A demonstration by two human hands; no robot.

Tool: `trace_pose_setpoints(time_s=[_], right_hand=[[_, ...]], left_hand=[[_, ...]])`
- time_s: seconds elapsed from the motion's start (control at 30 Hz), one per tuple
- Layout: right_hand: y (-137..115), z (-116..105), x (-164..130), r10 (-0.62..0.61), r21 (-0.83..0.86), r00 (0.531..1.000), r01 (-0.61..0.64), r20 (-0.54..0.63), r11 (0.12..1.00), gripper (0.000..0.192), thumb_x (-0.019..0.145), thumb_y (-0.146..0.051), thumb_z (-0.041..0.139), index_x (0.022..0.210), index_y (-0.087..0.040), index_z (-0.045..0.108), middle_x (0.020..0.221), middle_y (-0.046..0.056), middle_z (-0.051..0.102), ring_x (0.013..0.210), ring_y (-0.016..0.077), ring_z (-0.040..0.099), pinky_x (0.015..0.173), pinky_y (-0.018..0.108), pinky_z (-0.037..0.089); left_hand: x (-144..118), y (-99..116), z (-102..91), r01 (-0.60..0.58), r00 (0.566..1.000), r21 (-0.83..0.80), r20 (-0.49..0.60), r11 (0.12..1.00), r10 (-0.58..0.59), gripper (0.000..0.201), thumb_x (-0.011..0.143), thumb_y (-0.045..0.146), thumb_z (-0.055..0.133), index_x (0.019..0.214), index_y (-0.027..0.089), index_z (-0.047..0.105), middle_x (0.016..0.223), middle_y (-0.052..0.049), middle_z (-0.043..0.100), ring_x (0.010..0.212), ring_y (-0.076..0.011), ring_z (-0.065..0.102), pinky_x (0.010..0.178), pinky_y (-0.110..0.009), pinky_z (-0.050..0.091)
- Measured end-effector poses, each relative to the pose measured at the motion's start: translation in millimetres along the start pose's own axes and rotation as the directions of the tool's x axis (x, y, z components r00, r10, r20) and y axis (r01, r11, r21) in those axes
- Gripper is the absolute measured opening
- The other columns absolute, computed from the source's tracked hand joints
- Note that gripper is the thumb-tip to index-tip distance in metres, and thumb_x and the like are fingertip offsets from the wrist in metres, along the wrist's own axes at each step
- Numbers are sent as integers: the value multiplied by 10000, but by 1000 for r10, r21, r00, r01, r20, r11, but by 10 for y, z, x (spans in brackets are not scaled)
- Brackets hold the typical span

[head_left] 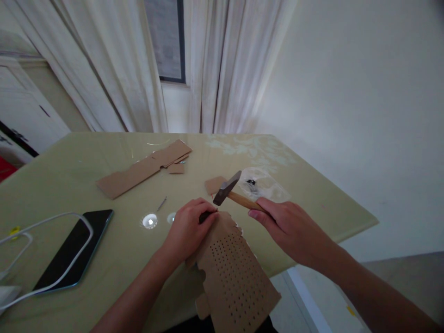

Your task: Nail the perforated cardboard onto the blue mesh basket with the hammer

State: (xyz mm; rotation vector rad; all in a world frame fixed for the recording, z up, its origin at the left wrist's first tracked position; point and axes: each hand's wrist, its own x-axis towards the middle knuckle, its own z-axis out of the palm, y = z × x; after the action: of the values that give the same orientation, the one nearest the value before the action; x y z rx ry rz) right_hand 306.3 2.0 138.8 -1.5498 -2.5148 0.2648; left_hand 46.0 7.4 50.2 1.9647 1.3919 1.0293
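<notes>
1. Hammer (227, 187): wrapped firmly in right hand (293, 229), its head near left hand (185, 227).
2. Perforated cardboard (239, 277): left hand closed on far end, extending past table (312, 203) edge.
3. Dark item (205, 215) by left thumb: can't identify.

From the person's head, the bench (312, 203) was viewed forward and downward, nearby, with curtains (114, 55) framed beyond.
</notes>
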Motion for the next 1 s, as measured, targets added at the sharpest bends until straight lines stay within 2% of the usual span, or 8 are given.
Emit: trace_pose_setpoints(time_s=[0.1,0.27,0.4,0.53,0.7,0.9,1.0], right_hand=[[7,46,-8,-20,-41,999,21,32,999,382,1160,-479,471,916,-234,634,735,28,690,654,193,609,639,362,242],[9,40,-23,-25,-49,1000,25,-3,998,398,1175,-469,452,918,-223,631,720,8,673,656,181,627,641,339,266],[-7,71,-43,-4,-63,1000,4,9,998,379,1177,-440,460,915,-218,619,717,2,663,676,189,648,645,330,280],[1,181,-63,1,-118,997,7,72,993,358,1178,-430,462,956,-216,644,774,26,716,700,206,669,642,341,255],[11,222,-73,3,-78,1000,-2,13,997,369,1184,-430,448,947,-218,636,758,19,717,692,199,677,647,331,274],[46,337,-77,-10,-116,999,13,30,993,355,1169,-434,484,924,-221,627,721,17,715,647,198,667,616,326,243],[53,399,-90,15,-73,1000,-14,8,997,357,1169,-439,482,920,-226,624,714,8,700,661,199,677,624,319,263]], left_hand=[[3,-16,4,8,1000,-4,29,1000,-8,144,1010,252,681,923,228,793,1030,-55,787,969,-253,726,883,-389,536],[-1,-42,26,23,999,-21,27,1000,-23,132,1010,258,691,950,244,808,1034,-38,789,981,-243,724,903,-395,530],[-5,-27,27,45,999,-3,25,999,-45,81,967,308,774,998,238,803,1039,-36,781,981,-252,716,902,-405,532],[-10,-16,23,50,998,7,35,999,-50,184,914,354,847,1033,229,781,1058,-40,761,969,-259,707,883,-406,538],[-20,-37,38,47,999,-37,20,998,-46,316,914,363,848,1195,250,760,1209,-47,738,999,-239,725,912,-399,569],[-18,-61,48,36,999,-40,12,999,-36,331,904,361,852,1202,249,761,1230,-52,741,1024,-249,743,939,-417,589],[-15,-54,44,37,999,-45,22,998,-36,304,916,371,842,1186,252,773,1214,-52,749,1026,-250,741,936,-420,593]])
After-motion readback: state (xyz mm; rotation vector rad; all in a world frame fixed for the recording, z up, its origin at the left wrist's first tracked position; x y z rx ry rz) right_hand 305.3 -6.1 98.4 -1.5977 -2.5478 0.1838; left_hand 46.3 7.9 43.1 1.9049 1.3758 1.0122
